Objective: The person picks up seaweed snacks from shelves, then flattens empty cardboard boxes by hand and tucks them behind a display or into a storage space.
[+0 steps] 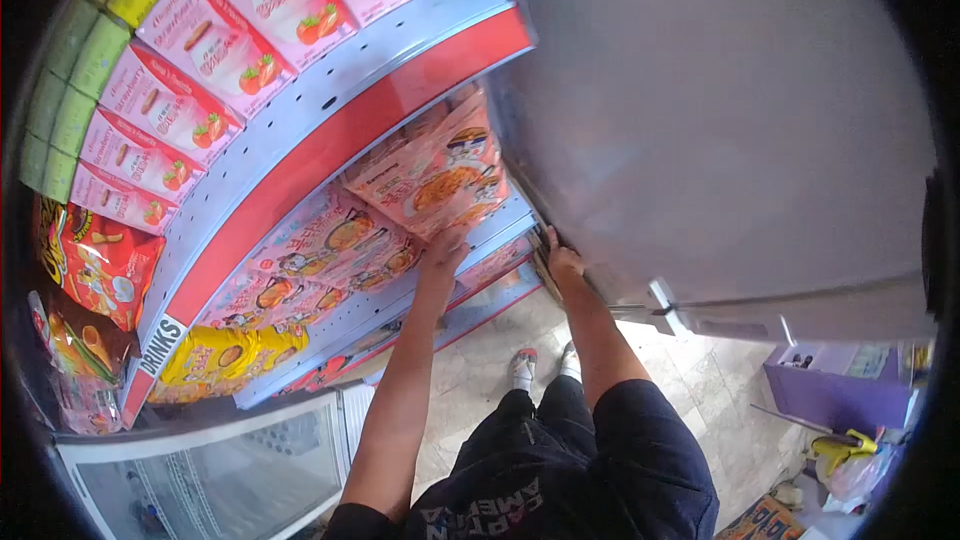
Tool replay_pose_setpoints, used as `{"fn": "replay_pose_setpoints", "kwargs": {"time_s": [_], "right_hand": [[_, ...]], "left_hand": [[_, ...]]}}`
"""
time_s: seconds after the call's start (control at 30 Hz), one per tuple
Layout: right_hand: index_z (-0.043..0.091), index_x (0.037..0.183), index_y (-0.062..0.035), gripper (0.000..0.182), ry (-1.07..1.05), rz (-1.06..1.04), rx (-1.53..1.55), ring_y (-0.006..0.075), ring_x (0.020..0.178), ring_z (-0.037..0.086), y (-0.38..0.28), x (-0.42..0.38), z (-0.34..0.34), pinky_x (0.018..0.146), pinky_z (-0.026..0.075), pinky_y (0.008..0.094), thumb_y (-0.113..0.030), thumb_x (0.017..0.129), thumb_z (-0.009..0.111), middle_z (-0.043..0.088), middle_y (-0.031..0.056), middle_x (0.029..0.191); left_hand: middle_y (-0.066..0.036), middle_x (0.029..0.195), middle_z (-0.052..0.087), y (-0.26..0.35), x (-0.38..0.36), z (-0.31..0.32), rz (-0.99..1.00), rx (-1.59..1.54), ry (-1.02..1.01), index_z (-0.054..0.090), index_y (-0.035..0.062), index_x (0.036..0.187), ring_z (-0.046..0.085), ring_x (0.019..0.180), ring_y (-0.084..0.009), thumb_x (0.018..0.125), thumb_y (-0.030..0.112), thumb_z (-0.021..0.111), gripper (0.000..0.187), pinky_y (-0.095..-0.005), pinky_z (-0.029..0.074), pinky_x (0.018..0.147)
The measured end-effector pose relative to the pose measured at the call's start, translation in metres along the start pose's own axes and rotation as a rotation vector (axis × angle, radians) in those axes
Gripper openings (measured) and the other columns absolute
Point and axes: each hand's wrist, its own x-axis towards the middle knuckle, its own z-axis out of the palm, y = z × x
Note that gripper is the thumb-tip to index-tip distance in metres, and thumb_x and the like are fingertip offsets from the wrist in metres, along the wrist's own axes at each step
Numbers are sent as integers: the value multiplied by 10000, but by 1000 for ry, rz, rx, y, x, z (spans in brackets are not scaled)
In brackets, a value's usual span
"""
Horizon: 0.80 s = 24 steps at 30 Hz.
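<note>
My left hand (445, 245) is at the lower edge of a pink instant noodle packet (440, 175), its fingers closed on that edge and partly hidden. The packet leans at the right end of a shelf row, in front of similar packets. More pink noodle packets (330, 240) lie to its left on the same shelf. My right hand (566, 262) is lower and to the right, by the narrow gap between the shelf end and a large grey cabinet. One finger points up along a brownish edge (547, 275); the other fingers are partly hidden.
Pink strawberry boxes (235, 50) line the upper shelf, which has a red front strip (330, 140). Yellow packets (230, 355) sit lower left, above a glass-topped freezer (240, 470). The grey cabinet (720, 120) fills the right. A purple box (830, 380) stands beyond it.
</note>
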Motion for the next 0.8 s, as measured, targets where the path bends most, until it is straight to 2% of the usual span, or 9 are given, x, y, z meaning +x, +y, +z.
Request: {"fn": "replay_pose_setpoints", "kwargs": {"time_s": [0.1,0.17,0.2,0.3,0.33,0.47,0.57,0.63,0.8], "right_hand": [[360,1478,-185,477,103,129,-68,292,1266,524,-6,19,22,1038,393,522,-317,1021,322,465,131,1445],[353,1450,-50,556,292,83,-171,339,1206,560,27,100,114,914,499,508,-314,968,435,497,186,1380],[339,1434,1,562,418,-99,-134,398,1190,556,23,7,73,904,510,515,-266,952,446,482,231,1373],[319,1441,-24,539,195,-205,12,405,1187,551,51,-84,67,920,506,513,-248,953,358,462,233,1394],[460,1349,-37,461,289,-193,136,390,1129,589,65,-105,77,915,512,475,-234,937,394,555,226,1295],[611,1164,-34,358,66,-283,-36,350,1032,637,123,-166,60,873,516,430,-254,907,494,661,201,1102],[638,1133,-32,338,202,-254,244,336,986,652,152,-214,41,848,514,420,-245,879,574,686,188,1040],[624,1174,-43,362,417,-283,570,329,974,654,177,-236,49,840,514,412,-235,868,614,687,178,1057],[617,1238,-71,361,589,-170,943,257,1009,664,223,-347,56,912,502,363,-155,887,634,700,130,1089]], "left_hand": [[-83,1149,606,-5,4,-6,134,296,-24,605,17,1162,554,1091,-204,899,83,598,271,-335,407,988],[-71,1114,600,-22,10,-10,285,348,-21,606,21,1161,550,1064,-208,889,68,595,276,-341,412,970],[-76,1110,599,-18,7,-7,264,287,-8,606,15,1153,552,1060,-208,891,68,592,267,-337,418,963],[-95,1122,597,-32,14,-9,84,-22,25,609,-6,1126,559,1050,-210,884,42,592,247,-320,438,929],[-95,1121,596,-29,15,-6,76,-29,33,595,-9,1141,564,1029,-203,879,27,593,265,-312,446,909],[-81,1093,592,-56,30,24,221,-82,229,545,2,1186,567,955,-183,873,-11,577,315,-301,459,855],[-75,1066,593,-83,-1,88,482,-150,9,522,18,1188,569,932,-167,879,-25,559,314,-300,470,824],[-71,1050,605,-19,-84,147,240,-91,-276,533,25,1156,584,933,-158,889,-37,549,274,-291,488,810],[-97,1115,622,-57,-163,247,-31,-107,-864,537,24,1214,614,971,-155,917,17,560,297,-283,530,792]]}}
